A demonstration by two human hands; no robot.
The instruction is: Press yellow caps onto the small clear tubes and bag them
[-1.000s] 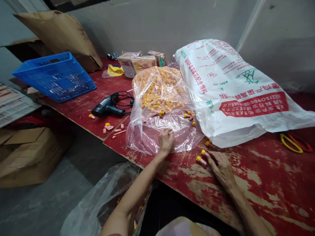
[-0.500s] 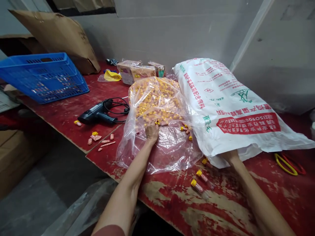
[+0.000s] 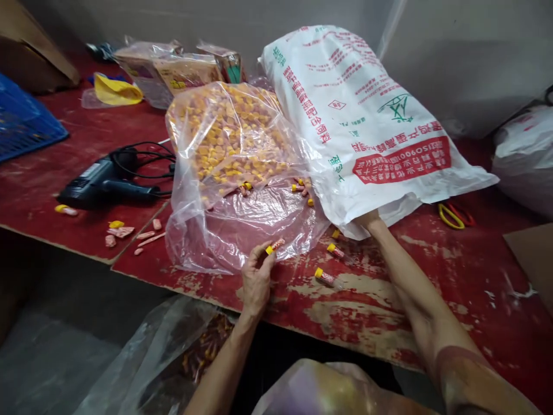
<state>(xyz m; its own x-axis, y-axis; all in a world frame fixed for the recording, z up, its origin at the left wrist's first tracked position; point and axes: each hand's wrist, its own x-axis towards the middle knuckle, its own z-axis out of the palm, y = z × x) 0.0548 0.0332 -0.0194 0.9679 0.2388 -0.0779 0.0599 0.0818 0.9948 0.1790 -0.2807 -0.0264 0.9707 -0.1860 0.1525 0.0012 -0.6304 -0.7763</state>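
Between thumb and fingers, my left hand (image 3: 258, 279) pinches a small yellow-capped tube (image 3: 275, 246) with pink-and-white contents, just over the front of a clear plastic bag (image 3: 203, 242). Many yellow-capped pieces (image 3: 237, 138) fill the back of that bag. My right hand (image 3: 367, 221) reaches into the mouth of a white woven sack (image 3: 345, 104) printed in red and green; its fingers are hidden inside. On the table between my arms lie two yellow-capped tubes (image 3: 327, 278), each with a clear sleeve, and another yellow cap shows at the sack's edge.
A dark heat gun (image 3: 99, 178) with a coiled cord lies left on the red table (image 3: 345, 323). Behind are wrapped boxes (image 3: 188, 72) and a yellow cloth-like piece (image 3: 116, 89). A blue crate (image 3: 26, 121) stands far left; yellow-and-red-handled scissors (image 3: 451, 216) lie right.
My left hand has drawn back from inside the clear bag toward me, now with a yellow-capped tube in it. My right hand stays in the sack's mouth. The view has shifted to the right.
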